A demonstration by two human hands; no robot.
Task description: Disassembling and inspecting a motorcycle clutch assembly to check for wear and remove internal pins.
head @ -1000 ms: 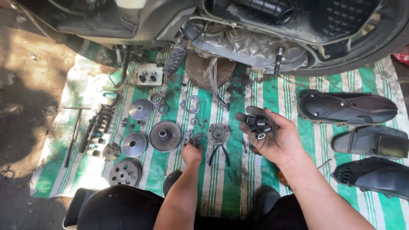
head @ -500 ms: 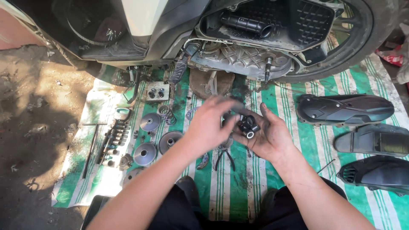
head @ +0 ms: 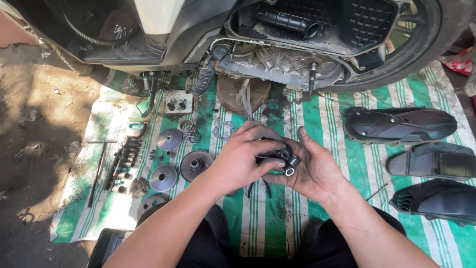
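Observation:
My right hand [head: 317,171] is cupped palm up and holds several small black cylindrical rollers [head: 289,162]. My left hand [head: 243,156] reaches across and pinches one of those rollers with thumb and fingers, partly covering the rest. Both hands are greasy and hover over a green and white striped mat [head: 307,119]. Pliers lie on the mat under the hands, mostly hidden; only their handles show.
A scooter with its engine case [head: 277,62] opened stands at the mat's far edge. Metal pulley discs [head: 168,159], a spring [head: 188,130] and a row of sockets [head: 124,161] lie left. Black plastic covers [head: 399,124] lie right. Bare dirt ground [head: 34,139] is at far left.
My left hand rose from the mat and came to the rollers in my right palm. Both hands drew closer to me, and the view shifted slightly right.

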